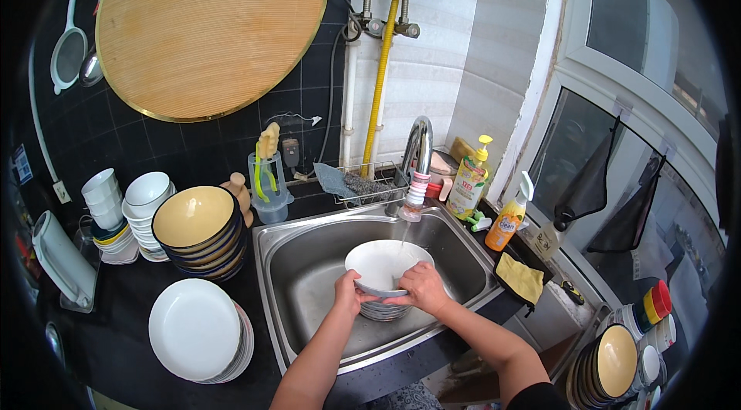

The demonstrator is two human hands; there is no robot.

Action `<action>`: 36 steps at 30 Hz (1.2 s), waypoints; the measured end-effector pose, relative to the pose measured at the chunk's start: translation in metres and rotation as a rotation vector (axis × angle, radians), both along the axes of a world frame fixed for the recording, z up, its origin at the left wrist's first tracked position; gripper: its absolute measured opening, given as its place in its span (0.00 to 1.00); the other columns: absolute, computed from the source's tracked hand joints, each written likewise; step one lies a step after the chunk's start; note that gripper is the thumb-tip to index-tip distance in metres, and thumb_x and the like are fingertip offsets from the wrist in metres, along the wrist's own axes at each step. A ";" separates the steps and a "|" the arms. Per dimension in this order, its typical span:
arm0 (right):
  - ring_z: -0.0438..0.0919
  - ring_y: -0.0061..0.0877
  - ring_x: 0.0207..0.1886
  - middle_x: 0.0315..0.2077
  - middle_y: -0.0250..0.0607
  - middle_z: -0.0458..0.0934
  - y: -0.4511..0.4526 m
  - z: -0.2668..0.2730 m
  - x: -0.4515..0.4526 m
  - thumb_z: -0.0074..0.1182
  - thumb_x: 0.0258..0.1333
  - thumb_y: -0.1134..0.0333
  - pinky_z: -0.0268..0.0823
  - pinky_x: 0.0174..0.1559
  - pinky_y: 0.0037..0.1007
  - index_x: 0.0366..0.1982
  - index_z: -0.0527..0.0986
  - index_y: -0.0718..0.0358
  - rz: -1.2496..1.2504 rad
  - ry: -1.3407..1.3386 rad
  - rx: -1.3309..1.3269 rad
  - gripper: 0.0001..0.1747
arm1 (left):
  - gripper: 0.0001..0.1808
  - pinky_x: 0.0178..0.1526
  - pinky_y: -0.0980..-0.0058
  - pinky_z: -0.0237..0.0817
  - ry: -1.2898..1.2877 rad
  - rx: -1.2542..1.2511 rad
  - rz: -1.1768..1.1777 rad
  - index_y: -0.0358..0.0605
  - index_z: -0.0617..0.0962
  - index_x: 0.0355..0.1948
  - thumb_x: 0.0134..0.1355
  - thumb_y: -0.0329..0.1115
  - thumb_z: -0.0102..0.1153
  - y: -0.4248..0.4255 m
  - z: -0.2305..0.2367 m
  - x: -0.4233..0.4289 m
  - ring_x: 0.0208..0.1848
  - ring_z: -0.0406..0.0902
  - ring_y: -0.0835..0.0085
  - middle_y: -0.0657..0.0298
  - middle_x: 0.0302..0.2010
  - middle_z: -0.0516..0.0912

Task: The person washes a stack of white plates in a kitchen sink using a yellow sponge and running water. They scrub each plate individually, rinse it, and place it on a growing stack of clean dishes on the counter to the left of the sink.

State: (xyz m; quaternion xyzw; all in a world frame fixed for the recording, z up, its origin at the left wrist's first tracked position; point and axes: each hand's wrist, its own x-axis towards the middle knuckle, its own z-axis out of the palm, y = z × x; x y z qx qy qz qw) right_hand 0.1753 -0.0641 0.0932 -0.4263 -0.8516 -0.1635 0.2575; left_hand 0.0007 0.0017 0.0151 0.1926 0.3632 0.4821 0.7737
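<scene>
Both hands hold a white bowl (382, 262) over the stainless steel sink (307, 277). My left hand (348, 292) grips its left rim, with the thumb at the edge. My right hand (421, 287) grips the right front rim, and something small and grey shows at its fingers, too hidden to name. Water runs from the faucet (418, 178) into the bowl. Beneath the bowl, a stack of bowls or plates (385, 310) stands in the sink.
Left of the sink stand stacked white plates (194, 329), cream bowls (197, 216) and small white bowls (147, 190). A soap pump bottle (468, 184), an orange spray bottle (505, 225) and a yellow cloth (521, 280) lie right. More bowls (616, 361) stand at lower right.
</scene>
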 end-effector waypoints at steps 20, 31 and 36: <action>0.74 0.20 0.27 0.28 0.37 0.78 0.048 -0.023 0.052 0.58 0.48 0.53 0.67 0.33 0.23 0.32 0.75 0.66 -0.175 1.803 -0.622 0.22 | 0.37 0.53 0.65 0.58 0.376 0.192 0.053 0.41 0.62 0.56 0.49 0.42 0.63 0.004 0.002 0.018 0.55 0.66 0.68 0.59 0.52 0.70; 0.74 0.24 0.41 0.40 0.36 0.75 0.060 -0.061 0.053 0.52 0.50 0.47 0.68 0.42 0.30 0.42 0.72 0.61 -0.093 2.217 -0.845 0.26 | 0.31 0.46 0.72 0.65 0.130 0.320 0.040 0.41 0.68 0.46 0.40 0.26 0.69 -0.012 0.022 0.019 0.44 0.73 0.69 0.58 0.42 0.76; 0.67 0.18 0.32 0.28 0.30 0.70 0.085 -0.094 0.068 0.54 0.52 0.57 0.62 0.36 0.24 0.27 0.69 0.61 -0.260 1.807 -0.303 0.14 | 0.27 0.44 0.74 0.66 0.259 0.456 0.113 0.40 0.70 0.42 0.38 0.23 0.68 -0.021 0.033 0.026 0.40 0.74 0.72 0.60 0.39 0.77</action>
